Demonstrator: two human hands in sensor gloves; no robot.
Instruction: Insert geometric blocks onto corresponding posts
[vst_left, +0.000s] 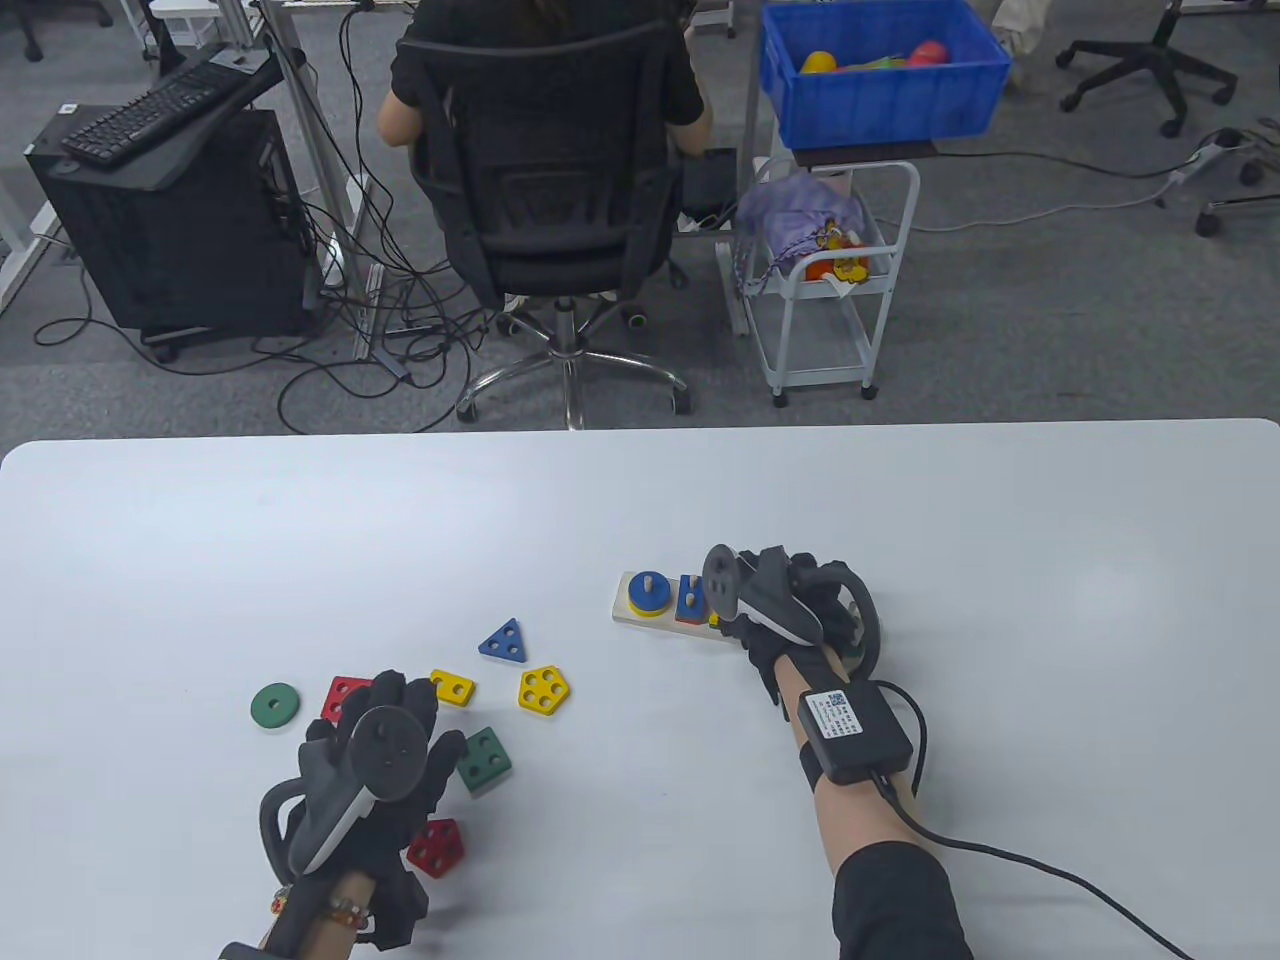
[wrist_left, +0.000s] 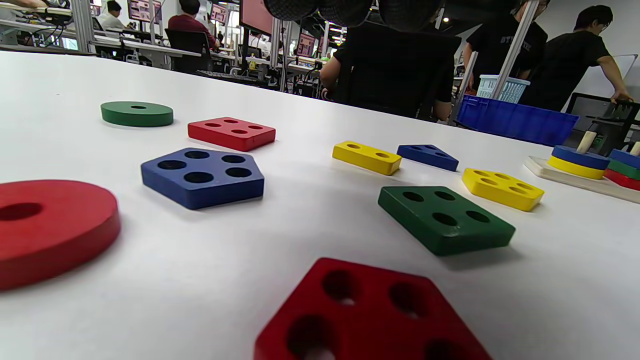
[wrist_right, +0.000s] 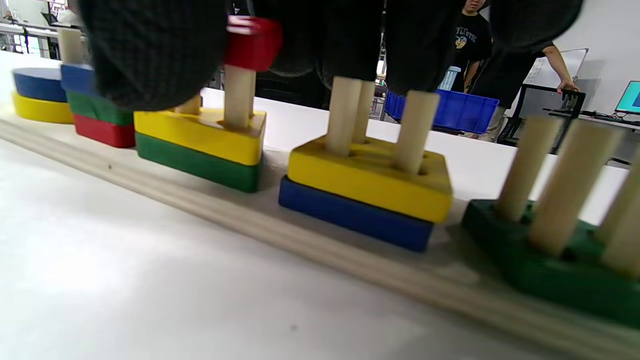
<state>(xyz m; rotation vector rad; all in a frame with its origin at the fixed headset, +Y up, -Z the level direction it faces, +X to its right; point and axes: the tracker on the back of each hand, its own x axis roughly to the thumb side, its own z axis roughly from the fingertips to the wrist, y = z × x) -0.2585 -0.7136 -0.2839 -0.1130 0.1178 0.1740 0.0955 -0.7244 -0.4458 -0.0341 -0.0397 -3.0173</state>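
1. The right hand (vst_left: 790, 600) is reached forward over the wooden post board (vst_left: 640, 618), its forearm running back to the table's near edge and its tracker turned up.
2. In the right wrist view, the gloved fingers (wrist_right: 150, 55) are curled down from above around a red block (wrist_right: 252, 42), which is held at the tops of the posts (wrist_right: 239, 95) of the third stack.
3. Directly beneath that red block, a yellow block over a green block (wrist_right: 200, 165) is seated on the same posts.
4. To the right of the fingers, a yellow square on a blue square (wrist_right: 367, 200) is threaded on four posts, and a green block (wrist_right: 550, 270) sits further right.
5. To the left of the fingers, a blue, green and red stack (wrist_right: 97, 110) and a blue disc on a yellow disc (wrist_right: 37, 95) are seen.
6. The left hand (vst_left: 375, 780) is laid low on the table (vst_left: 640, 500), palm down, fingers spread and relaxed, nothing being gripped.
7. Just beyond its fingertips lie a red square (vst_left: 343, 695) and a yellow rectangle (vst_left: 453, 688); a green square (vst_left: 484, 760) is beside the thumb side, and a red pentagon (vst_left: 436, 847) near the wrist.
8. Further ahead, a blue triangle (vst_left: 503, 642) and a yellow pentagon (vst_left: 544, 690) are found; a green ring (vst_left: 274, 705) lies left of the fingers.
9. In the left wrist view, a blue pentagon (wrist_left: 202, 176) and a red ring (wrist_left: 50, 230) are shown under the hand.
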